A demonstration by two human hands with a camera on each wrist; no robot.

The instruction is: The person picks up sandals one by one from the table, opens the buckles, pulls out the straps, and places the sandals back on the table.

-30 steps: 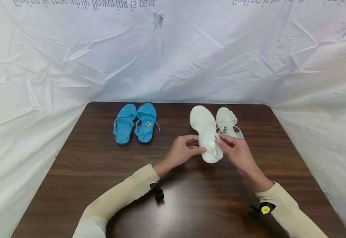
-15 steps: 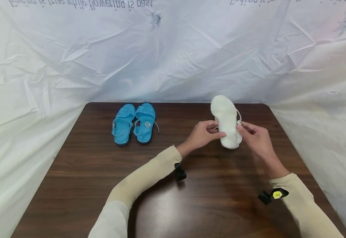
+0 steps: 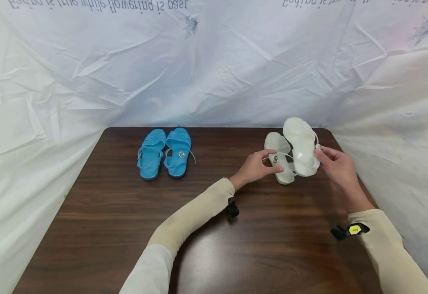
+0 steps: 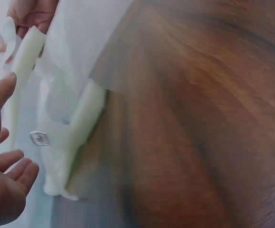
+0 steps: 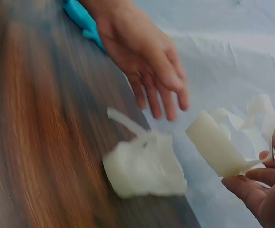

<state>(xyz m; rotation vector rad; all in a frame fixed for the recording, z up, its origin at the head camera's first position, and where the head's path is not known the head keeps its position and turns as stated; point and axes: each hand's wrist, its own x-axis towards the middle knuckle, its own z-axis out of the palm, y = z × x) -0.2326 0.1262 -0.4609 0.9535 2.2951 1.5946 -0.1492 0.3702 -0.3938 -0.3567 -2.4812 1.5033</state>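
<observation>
Left hand [image 4: 2, 161] hovering open at the lower left, fingers relaxed, white sandal [image 4: 73, 137] lying on the brown table [image 4: 199, 118] just beside it, second white sandal [image 4: 21, 66] being held up by another hand [image 4: 33, 12] at top.

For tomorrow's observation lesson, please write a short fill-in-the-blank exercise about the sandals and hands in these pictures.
1. The right hand holds a white sandal with its ____ turned toward the head camera.
2. The other white sandal lies on the ____.
3. The pair of sandals lying untouched is ____ in colour.
4. The left hand has its fingers relaxed and holds ____.

Missing words: sole; table; blue; nothing
</observation>
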